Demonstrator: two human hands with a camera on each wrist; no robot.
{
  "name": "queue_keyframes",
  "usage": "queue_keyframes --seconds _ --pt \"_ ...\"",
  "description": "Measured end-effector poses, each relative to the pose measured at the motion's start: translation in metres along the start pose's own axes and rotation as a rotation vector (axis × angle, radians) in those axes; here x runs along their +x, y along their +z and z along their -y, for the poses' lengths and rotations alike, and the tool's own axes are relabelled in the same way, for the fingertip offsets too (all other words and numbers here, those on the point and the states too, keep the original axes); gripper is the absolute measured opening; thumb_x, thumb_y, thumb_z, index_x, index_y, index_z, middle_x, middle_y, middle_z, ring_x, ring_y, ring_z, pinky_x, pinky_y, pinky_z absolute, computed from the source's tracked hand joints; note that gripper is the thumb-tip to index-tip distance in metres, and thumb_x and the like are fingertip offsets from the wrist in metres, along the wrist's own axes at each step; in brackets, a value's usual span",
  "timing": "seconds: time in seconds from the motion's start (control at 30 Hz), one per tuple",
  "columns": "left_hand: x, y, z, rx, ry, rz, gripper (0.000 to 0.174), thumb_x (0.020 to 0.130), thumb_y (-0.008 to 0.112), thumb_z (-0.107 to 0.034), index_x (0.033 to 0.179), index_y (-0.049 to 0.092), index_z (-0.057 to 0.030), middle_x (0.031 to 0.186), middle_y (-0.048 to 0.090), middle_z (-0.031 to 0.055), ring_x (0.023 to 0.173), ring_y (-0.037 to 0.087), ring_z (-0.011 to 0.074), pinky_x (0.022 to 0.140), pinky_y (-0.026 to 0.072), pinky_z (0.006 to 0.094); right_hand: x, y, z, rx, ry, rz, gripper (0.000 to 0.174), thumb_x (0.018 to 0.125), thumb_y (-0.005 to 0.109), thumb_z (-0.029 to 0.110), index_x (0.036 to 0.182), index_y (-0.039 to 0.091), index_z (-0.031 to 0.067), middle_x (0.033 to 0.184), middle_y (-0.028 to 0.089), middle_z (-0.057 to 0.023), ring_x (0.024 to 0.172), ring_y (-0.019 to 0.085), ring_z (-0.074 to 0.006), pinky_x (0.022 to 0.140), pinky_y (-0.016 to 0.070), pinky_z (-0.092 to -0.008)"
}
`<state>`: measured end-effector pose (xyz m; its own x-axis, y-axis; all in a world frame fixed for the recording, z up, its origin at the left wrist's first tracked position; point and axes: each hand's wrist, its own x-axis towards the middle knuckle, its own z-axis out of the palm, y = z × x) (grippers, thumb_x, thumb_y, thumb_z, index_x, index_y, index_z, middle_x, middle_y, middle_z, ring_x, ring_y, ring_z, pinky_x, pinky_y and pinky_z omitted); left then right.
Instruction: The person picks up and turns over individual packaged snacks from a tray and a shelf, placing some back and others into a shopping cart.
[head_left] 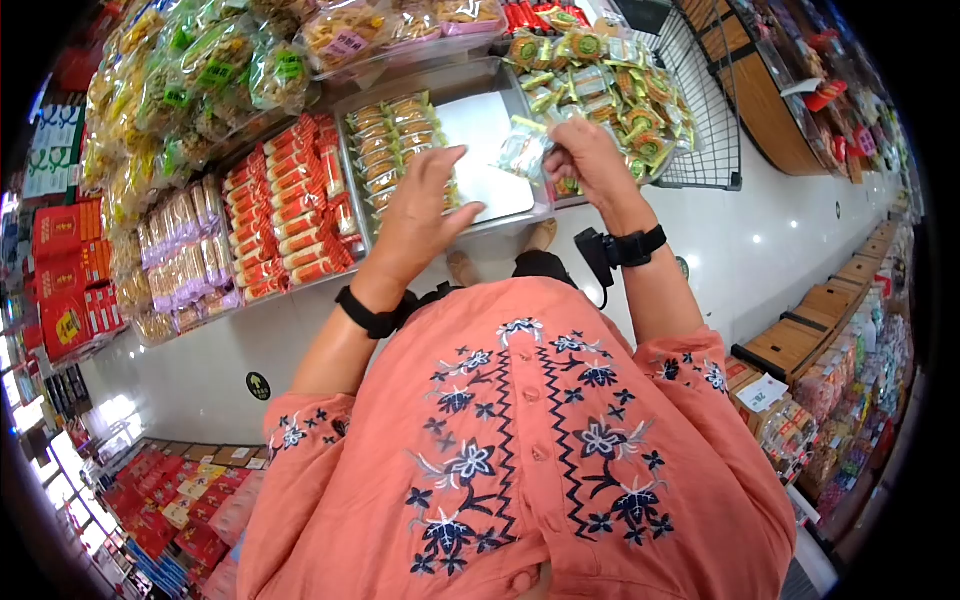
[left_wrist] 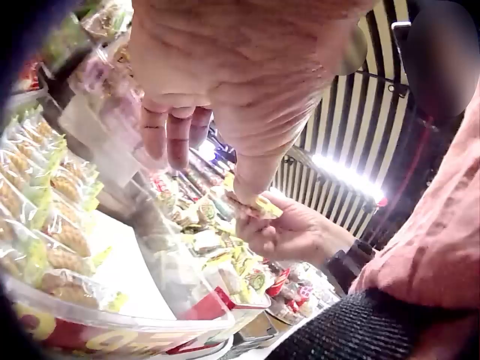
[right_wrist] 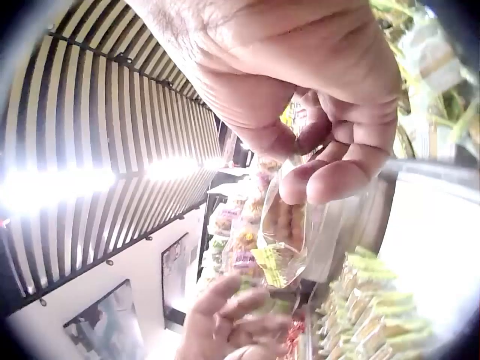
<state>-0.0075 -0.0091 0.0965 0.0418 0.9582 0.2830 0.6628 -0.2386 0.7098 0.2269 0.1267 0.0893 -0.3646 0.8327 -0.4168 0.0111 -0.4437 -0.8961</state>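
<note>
My right hand (head_left: 597, 165) pinches the edge of a clear-wrapped snack packet (head_left: 522, 147) above the bare white part of a clear plastic bin (head_left: 490, 190). In the right wrist view, a brown snack shows through the wrapper (right_wrist: 283, 229), and yellow print marks its lower end. My left hand (head_left: 425, 208) holds nothing, its fingers spread over the bin's near side. Beneath and beyond it stand two rows of wrapped round biscuits (head_left: 385, 150). In the left wrist view, the left thumb overlaps the packet.
Right of the bin is a heap of green-and-yellow wrapped packets (head_left: 605, 85), beside a wire cart (head_left: 715, 110). Red-wrapped sticks (head_left: 290, 200) and purple-wrapped snacks (head_left: 185, 240) fill compartments to the left. Bagged snacks (head_left: 215, 60) pile up behind. Wooden-edged shelves (head_left: 810, 325) line the right.
</note>
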Motion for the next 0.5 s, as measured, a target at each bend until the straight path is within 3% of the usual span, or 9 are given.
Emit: queue_keyframes --seconds 0.07,0.17,0.2,0.3,0.33,0.43,0.5 --pt "0.007 0.003 -0.009 0.107 0.126 -0.067 0.062 0.078 0.082 -0.008 0.134 0.054 -0.0098 0.129 0.055 0.0130 0.113 0.061 0.0352 0.094 0.0528 0.0407 0.000 0.016 -0.008 0.114 0.063 0.097 0.018 0.093 0.063 0.018 0.094 0.059 0.0011 0.079 0.066 -0.0090 0.063 0.066 -0.0148 0.053 0.0559 -0.0285" --pt "0.007 0.009 0.000 0.153 0.136 -0.066 0.059 0.079 0.080 -0.007 0.131 0.055 -0.0088 0.128 0.056 0.0129 0.114 0.061 0.0355 0.089 0.0545 0.0416 0.004 0.028 -0.016 0.162 0.144 0.212 0.021 0.094 0.065 0.021 0.099 0.058 0.0014 0.083 0.065 -0.0088 0.066 0.067 -0.0156 0.054 0.0567 -0.0297" --pt "0.006 0.011 0.005 0.153 0.140 -0.098 0.049 0.083 0.076 -0.006 0.128 0.055 -0.0069 0.123 0.057 0.0120 0.110 0.064 0.0313 0.085 0.0554 0.0375 0.003 0.034 -0.017 0.168 0.143 0.231 0.024 0.095 0.065 0.023 0.100 0.057 0.0015 0.084 0.064 -0.0091 0.066 0.067 -0.0156 0.054 0.0568 -0.0300" --pt "-0.001 0.012 0.017 -0.213 -0.191 -0.023 0.040 0.090 0.071 -0.008 0.127 0.055 -0.0042 0.112 0.061 0.0080 0.105 0.066 0.0208 0.082 0.0546 0.0317 -0.007 0.046 -0.009 0.103 0.154 0.264 0.035 0.096 0.068 0.031 0.111 0.056 0.0018 0.089 0.062 -0.0077 0.069 0.067 -0.0144 0.056 0.0562 -0.0283" --pt "-0.003 0.012 0.025 -0.364 -0.329 0.022 0.033 0.098 0.066 -0.014 0.127 0.056 -0.0029 0.107 0.063 0.0027 0.098 0.064 0.0110 0.079 0.0534 0.0281 -0.011 0.049 -0.003 0.045 0.152 0.264 0.037 0.096 0.069 0.032 0.114 0.056 0.0019 0.089 0.062 -0.0070 0.069 0.066 -0.0139 0.056 0.0559 -0.0277" --pt "-0.006 0.012 0.030 -0.721 -0.495 -0.025 0.027 0.097 0.066 -0.015 0.120 0.059 -0.0009 0.097 0.062 0.0035 0.085 0.058 0.0094 0.071 0.0485 0.0253 -0.009 0.054 -0.006 -0.182 0.057 0.294 0.042 0.094 0.072 0.033 0.122 0.060 0.0036 0.088 0.060 -0.0041 0.069 0.064 -0.0103 0.056 0.0537 -0.0246" --pt "-0.009 0.011 0.033 -0.735 -0.515 0.017 0.029 0.101 0.062 -0.021 0.123 0.059 -0.0016 0.102 0.063 0.0008 0.089 0.058 0.0068 0.073 0.0502 0.0248 -0.012 0.058 -0.008 -0.292 -0.022 0.324 0.041 0.093 0.073 0.032 0.121 0.062 0.0039 0.088 0.060 -0.0038 0.070 0.063 -0.0090 0.056 0.0531 -0.0239"
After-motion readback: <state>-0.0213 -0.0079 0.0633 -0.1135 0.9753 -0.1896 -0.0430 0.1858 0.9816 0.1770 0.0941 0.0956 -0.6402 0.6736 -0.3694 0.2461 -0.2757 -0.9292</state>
